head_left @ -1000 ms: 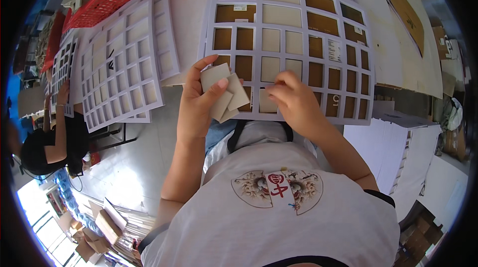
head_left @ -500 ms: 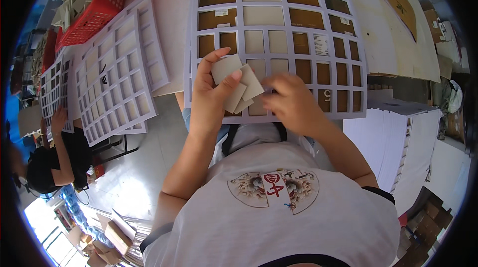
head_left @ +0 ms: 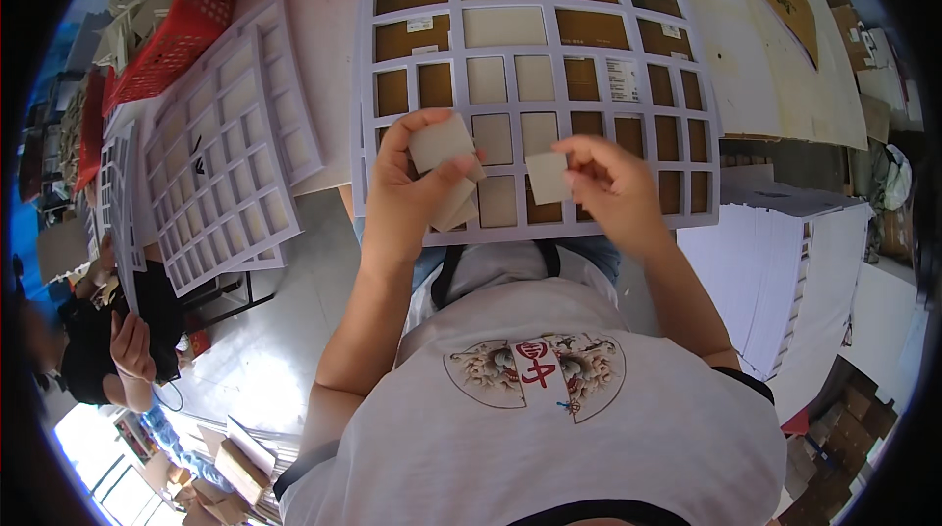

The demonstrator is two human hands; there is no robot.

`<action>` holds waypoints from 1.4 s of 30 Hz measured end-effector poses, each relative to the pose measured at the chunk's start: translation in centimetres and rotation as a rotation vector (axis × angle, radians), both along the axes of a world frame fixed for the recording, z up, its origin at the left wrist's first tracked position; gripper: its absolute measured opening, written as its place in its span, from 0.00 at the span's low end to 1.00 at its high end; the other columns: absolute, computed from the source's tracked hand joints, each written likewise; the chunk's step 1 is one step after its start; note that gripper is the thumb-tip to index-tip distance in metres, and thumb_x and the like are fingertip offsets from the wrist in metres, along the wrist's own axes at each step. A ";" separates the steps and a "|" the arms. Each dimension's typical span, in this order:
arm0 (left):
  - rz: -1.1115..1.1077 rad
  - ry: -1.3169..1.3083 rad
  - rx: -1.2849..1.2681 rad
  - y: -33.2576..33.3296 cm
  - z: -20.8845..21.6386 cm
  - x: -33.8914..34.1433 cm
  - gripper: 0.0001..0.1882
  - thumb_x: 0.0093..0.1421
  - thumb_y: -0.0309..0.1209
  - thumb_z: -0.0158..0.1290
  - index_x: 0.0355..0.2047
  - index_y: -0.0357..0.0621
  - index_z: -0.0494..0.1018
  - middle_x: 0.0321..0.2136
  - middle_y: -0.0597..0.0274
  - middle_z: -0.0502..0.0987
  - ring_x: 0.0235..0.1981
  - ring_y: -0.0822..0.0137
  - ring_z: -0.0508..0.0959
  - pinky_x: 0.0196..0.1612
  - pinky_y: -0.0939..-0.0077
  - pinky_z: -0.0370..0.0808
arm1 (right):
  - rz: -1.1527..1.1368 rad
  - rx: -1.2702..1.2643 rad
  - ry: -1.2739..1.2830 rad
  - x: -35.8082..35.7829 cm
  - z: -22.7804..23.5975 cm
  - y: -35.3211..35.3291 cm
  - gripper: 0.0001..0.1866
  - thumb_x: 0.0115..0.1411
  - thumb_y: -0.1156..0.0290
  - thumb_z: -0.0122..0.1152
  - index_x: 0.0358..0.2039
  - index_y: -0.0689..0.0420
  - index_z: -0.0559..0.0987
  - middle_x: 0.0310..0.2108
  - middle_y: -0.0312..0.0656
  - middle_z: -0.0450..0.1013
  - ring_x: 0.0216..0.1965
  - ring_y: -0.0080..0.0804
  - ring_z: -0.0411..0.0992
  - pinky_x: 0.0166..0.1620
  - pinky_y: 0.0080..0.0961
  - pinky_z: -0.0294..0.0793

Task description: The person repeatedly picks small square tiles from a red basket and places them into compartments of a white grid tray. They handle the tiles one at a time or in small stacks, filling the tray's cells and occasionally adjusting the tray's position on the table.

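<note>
Left hand: clasped several stacked pale tiles, toward 10 o'clock from the view's centre.
Right hand: pinched a single tile, nearly 3 o'clock.
Single tile: was over the grid frame at 2 o'clock; contact unclear.
Grid frame: lay on the bench, toward 1 o'clock.

- Head view: upright, facing steeply down from the wearer's head.
- Nearest is the shirt, filling the lower middle; the grid lies close beyond.
- Wide fisheye: table edges curve outward; floor shows farther below.
</note>
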State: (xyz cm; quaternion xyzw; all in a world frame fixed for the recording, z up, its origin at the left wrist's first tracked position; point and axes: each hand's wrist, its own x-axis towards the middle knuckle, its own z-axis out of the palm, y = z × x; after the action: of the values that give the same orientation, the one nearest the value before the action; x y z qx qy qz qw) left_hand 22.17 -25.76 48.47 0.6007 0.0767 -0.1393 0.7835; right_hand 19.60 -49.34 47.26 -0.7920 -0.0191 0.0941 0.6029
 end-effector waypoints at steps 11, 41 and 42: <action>0.006 -0.015 0.053 -1.4 -0.7 1.8 0.21 0.60 0.22 0.57 0.53 0.41 0.66 0.40 0.56 0.77 0.42 0.66 0.82 0.41 0.75 0.80 | 0.058 -0.312 -0.270 -1.0 -0.3 0.5 0.12 0.56 0.81 0.63 0.42 0.61 0.78 0.36 0.39 0.72 0.30 0.26 0.71 0.34 0.22 0.72; -0.502 -0.169 0.121 -5.3 0.0 1.3 0.36 0.52 0.18 0.60 0.61 0.45 0.62 0.42 0.60 0.74 0.42 0.70 0.75 0.49 0.75 0.73 | -0.224 -0.053 -0.220 1.4 2.1 -1.5 0.07 0.54 0.81 0.61 0.34 0.60 0.78 0.34 0.40 0.73 0.30 0.26 0.71 0.34 0.22 0.71; -0.510 -0.141 0.128 -5.0 -0.2 1.4 0.34 0.53 0.19 0.60 0.60 0.45 0.62 0.41 0.60 0.75 0.42 0.71 0.76 0.48 0.75 0.73 | -0.261 -0.062 -0.262 1.6 1.9 -2.6 0.11 0.56 0.83 0.58 0.40 0.58 0.79 0.31 0.37 0.70 0.30 0.21 0.69 0.33 0.19 0.70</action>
State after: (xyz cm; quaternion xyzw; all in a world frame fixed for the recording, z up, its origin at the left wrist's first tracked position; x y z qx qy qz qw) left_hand 23.53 -30.75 48.28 0.6572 -0.1231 -0.2851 0.6868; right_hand 21.25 -51.94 49.20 -0.8114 0.0084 -0.0885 0.5777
